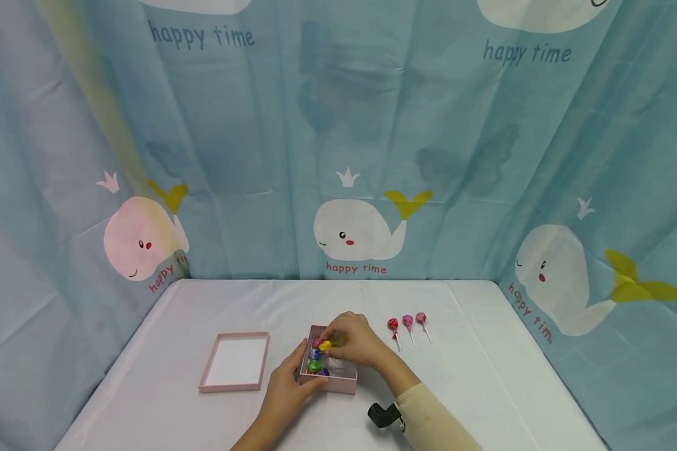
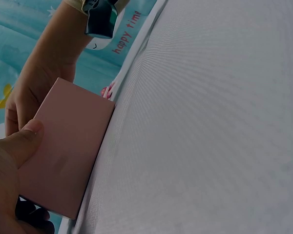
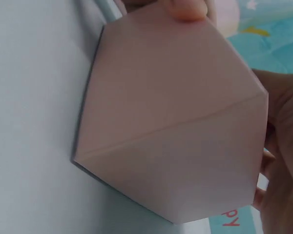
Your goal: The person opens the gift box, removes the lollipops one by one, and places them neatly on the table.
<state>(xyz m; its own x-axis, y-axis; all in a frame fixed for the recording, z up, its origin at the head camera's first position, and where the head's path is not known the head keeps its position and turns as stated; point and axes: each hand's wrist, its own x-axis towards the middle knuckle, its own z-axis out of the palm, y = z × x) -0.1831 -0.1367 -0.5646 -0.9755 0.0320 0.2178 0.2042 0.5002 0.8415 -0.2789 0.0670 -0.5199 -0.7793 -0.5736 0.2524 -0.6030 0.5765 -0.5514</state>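
A pink open box (image 1: 338,384) stands on the table with several wrapped lollipops inside, among them a blue one (image 1: 314,354), a green one (image 1: 313,366) and a purple one (image 1: 324,372). My left hand (image 1: 286,379) grips the box at its left side, with the thumb (image 2: 28,141) pressed on the near wall. Reaching over the box from the right, my right hand (image 1: 354,339) pinches a yellow lollipop (image 1: 325,346) above the others. In the right wrist view, the box wall (image 3: 171,117) hides what the fingers hold.
Left of the box lies its pink-rimmed lid (image 1: 238,362), white inside facing up. Three lollipops, a red one (image 1: 392,324), a pink one (image 1: 408,321) and another pink one (image 1: 421,318), lie in a row at the back right. A whale-print curtain (image 1: 355,144) surrounds the white table (image 1: 457,376).
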